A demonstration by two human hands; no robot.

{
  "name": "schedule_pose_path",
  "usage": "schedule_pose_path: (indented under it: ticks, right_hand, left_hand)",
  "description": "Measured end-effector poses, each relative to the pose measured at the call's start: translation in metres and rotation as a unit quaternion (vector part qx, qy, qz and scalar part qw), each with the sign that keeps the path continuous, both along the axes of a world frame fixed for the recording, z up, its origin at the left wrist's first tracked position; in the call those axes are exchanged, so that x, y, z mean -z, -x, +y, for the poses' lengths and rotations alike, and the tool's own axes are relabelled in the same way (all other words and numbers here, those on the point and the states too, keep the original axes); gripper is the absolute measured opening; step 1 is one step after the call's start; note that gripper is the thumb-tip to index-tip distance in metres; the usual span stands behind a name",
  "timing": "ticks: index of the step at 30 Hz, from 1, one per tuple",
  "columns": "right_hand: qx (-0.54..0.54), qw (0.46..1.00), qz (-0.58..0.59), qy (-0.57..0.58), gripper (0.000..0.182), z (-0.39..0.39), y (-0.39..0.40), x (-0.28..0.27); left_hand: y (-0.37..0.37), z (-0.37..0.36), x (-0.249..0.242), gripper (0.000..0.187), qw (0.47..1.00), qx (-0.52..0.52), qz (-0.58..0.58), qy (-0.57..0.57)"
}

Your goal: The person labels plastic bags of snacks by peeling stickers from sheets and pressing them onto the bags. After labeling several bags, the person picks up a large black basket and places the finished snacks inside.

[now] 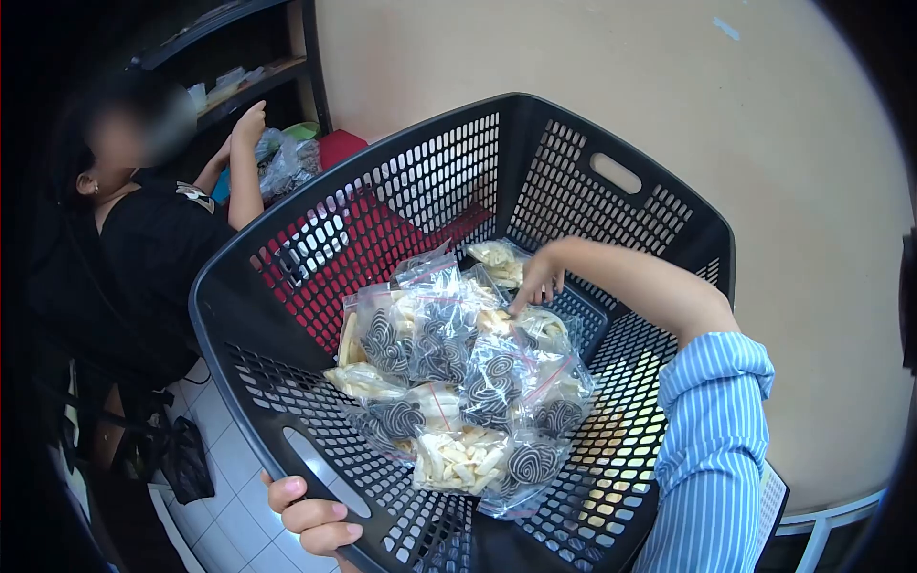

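Note:
A large black plastic basket (611, 224) with perforated walls fills the middle of the view, tilted towards me. My left hand (310, 516) is closed around its near left rim, with the fingers hooked over the edge beside the handle slot. Inside lies a heap of clear zip bags of snacks (492, 382), some with dark spiral crackers, others with pale, stick-like pieces. My right hand (544, 277) reaches in over the far right wall. Its fingers are apart and point down at the top of the heap, where the index fingertip meets a bag.
At the left another person (143, 239) in a black top stands with raised hands near dark shelves (253, 81). Plastic bags (291, 162) and a red surface (339, 148) lie behind the basket. A beige wall (812, 191) rises at the right. Below is a tiled floor (229, 497).

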State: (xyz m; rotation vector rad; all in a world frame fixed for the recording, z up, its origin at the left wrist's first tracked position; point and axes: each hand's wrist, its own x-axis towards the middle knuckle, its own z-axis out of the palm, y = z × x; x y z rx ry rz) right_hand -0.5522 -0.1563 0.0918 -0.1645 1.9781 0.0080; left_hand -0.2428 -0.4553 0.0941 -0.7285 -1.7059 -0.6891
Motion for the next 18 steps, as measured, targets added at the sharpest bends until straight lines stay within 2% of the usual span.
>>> schedule_pose_path:
  ticks: [1, 3, 4, 5, 6, 7, 10, 11, 14, 16, 18]
  right_hand:
    - [0.000, 1.000, -0.001, 0.003, 0.080, 0.005, -0.009, 0.008]
    - [0.088, 0.991, -0.004, 0.104, 0.085, 0.013, -0.017, 0.028]
    - [0.091, 0.990, -0.003, 0.109, 0.085, 0.011, -0.015, 0.035]
    - [0.098, 0.979, 0.040, 0.175, 0.076, 0.006, -0.011, 0.041]
    - [0.105, 0.962, 0.083, 0.239, 0.066, 0.001, -0.007, 0.046]
    - [0.122, 0.950, 0.076, 0.276, 0.049, -0.002, -0.002, 0.051]
    - [0.180, 0.942, 0.044, 0.280, 0.055, -0.016, 0.007, 0.066]
    - [0.145, 0.953, -0.010, 0.266, 0.047, -0.016, 0.013, 0.065]
    - [0.153, 0.946, -0.012, 0.285, 0.043, -0.016, 0.001, 0.055]
    - [0.199, 0.940, 0.045, 0.274, 0.042, -0.017, 0.003, 0.034]
    - [0.148, 0.949, 0.061, 0.273, 0.053, -0.011, 0.023, 0.011]
  left_hand:
    - [0.001, 0.007, -0.006, 0.063, 0.999, -0.010, -0.002, -0.031]
    - [0.001, 0.007, -0.007, 0.064, 0.997, -0.023, 0.029, -0.066]
    - [0.002, 0.007, -0.008, 0.065, 0.995, -0.030, 0.045, -0.084]
    - [-0.012, -0.018, -0.012, 0.066, 0.999, -0.008, -0.027, 0.027]
    - [-0.018, -0.029, -0.006, 0.066, 0.994, 0.003, -0.062, 0.084]
    - [-0.019, -0.033, -0.010, 0.066, 0.985, 0.014, -0.098, 0.141]
    - [-0.018, -0.019, -0.010, 0.062, 0.995, -0.022, -0.075, 0.064]
    - [-0.016, -0.012, -0.012, 0.060, 0.997, -0.029, -0.063, 0.035]
    - [-0.010, 0.000, -0.013, 0.056, 0.998, -0.041, -0.040, -0.011]
    - [-0.007, 0.004, -0.014, 0.053, 0.998, -0.041, -0.031, -0.026]
    - [-0.005, 0.007, -0.015, 0.050, 0.998, -0.042, -0.020, -0.037]
